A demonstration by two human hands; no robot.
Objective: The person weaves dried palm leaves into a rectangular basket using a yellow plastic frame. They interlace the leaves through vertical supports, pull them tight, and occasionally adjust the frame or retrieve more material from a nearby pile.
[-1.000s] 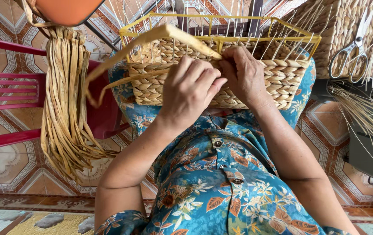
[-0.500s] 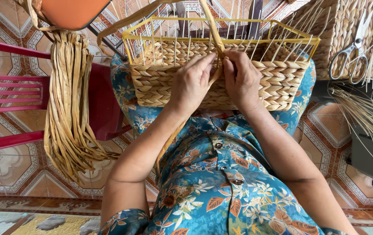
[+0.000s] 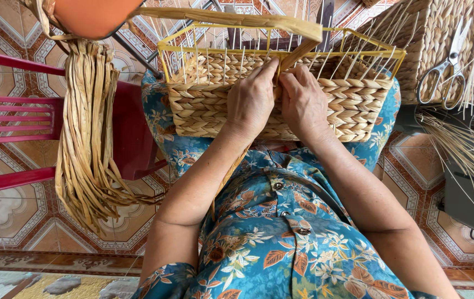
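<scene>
A half-woven straw basket on a yellow wire frame rests on my lap. My left hand and my right hand sit side by side on its near wall, close to the top of the weave. Both pinch a flat tan straw strand where it enters the weave; the strand rises from my fingers, folds at the upper right and runs left across the frame's top. Thin white upright spokes stand above the woven rows.
A thick bundle of straw strands hangs at the left over a red plastic chair. A finished woven basket with scissors on it stands at the upper right. Thin loose reeds lie at the right. Patterned tiles cover the floor.
The straw strand swung from the left side over to the right and now folds back across the frame top. Both hands moved up and closer together on the basket wall.
</scene>
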